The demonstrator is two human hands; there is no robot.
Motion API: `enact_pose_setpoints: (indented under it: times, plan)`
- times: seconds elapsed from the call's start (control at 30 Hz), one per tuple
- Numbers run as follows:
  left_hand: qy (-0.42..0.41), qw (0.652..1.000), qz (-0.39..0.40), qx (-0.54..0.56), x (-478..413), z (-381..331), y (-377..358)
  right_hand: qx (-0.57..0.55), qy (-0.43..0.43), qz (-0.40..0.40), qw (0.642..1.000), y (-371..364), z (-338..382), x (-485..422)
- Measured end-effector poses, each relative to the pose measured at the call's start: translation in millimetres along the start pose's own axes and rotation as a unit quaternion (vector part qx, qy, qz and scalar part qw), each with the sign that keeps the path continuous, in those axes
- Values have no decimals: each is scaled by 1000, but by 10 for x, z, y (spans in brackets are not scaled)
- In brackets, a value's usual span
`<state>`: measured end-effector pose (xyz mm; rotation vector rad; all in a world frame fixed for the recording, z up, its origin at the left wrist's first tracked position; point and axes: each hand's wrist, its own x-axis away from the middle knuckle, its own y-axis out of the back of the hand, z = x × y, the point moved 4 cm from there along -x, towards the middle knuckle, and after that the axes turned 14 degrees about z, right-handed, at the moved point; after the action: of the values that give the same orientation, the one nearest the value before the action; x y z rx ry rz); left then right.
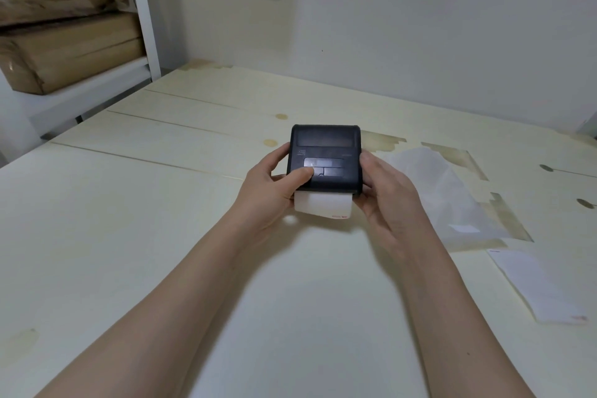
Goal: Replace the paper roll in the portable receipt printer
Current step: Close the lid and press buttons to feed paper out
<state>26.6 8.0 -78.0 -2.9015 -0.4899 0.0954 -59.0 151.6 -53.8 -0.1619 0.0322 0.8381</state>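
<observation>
A small black receipt printer (326, 149) is held a little above the pale table (129, 220), between both hands, with its lid closed. A strip of white paper (323, 205) with a red mark at its corner sticks out of the printer's near edge. My left hand (274, 194) grips the left side, and its thumb lies on the dark panel on top. My right hand (384, 194) clasps the right side, fingers wrapped underneath.
A crumpled clear plastic wrapper (452, 197) lies to the right of the printer. A loose piece of white paper (536, 287) rests at the near right. Brown cardboard boxes (64, 42) sit on a white shelf (145, 10) at the far left. A wall stands behind the table.
</observation>
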Motion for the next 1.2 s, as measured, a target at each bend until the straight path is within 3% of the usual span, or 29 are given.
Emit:
enact_pose_setpoints:
  times: [1.2]
  plan:
    - [-28,997,-41,-60,21,-64,47,0,46,48,998,-56,-26,-27]
